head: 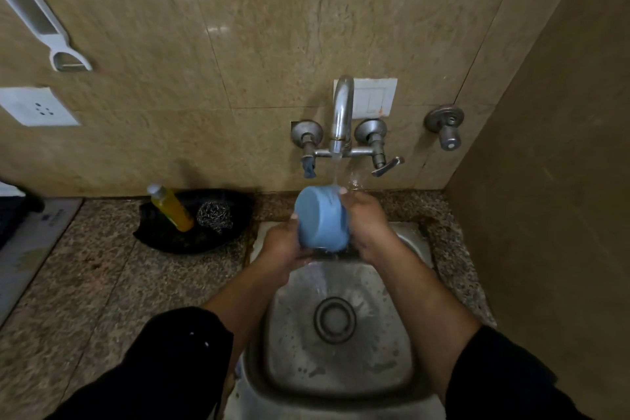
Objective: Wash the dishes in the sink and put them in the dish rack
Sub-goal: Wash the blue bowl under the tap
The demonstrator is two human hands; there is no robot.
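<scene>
Left hand (283, 245) and right hand (366, 225) both clasp round light-blue plastic bowl (318, 218) between them, base up-left, under running steel tap (342, 112).

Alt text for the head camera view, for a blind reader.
The left hand and right hand hold a blue bowl under the running tap over a steel sink. A yellow bottle and steel scrubber sit in a black dish.

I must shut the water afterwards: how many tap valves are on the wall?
3. Two flank the spout: the left valve and the right valve. A third valve sits apart, further right. None looks hidden.
</scene>
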